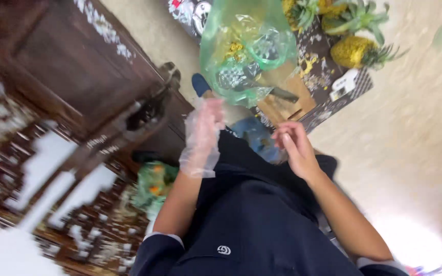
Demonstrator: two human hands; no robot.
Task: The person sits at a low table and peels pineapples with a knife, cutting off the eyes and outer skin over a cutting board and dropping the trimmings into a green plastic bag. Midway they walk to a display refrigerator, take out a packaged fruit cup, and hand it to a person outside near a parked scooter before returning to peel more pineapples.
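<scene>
Left hand [202, 137] in clear glove, fingers loosely spread, touching lower edge of green plastic bag [244, 48] hanging just above; bare right hand [295, 151] half-curled, empty, farther off; pineapples [356, 43] beyond

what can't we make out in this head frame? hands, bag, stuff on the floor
- Left hand: under a loose clear plastic glove and motion-blurred; finger pose unclear.
- Right hand: bare, fingertips blurred; any contact with the glove is unclear.
- Green plastic bag: top cut by the frame edge; contents only vague shapes through the film.
- Pineapples: one partly cut off at the top.
- Dark wooden furniture: smeared by blur.
</scene>
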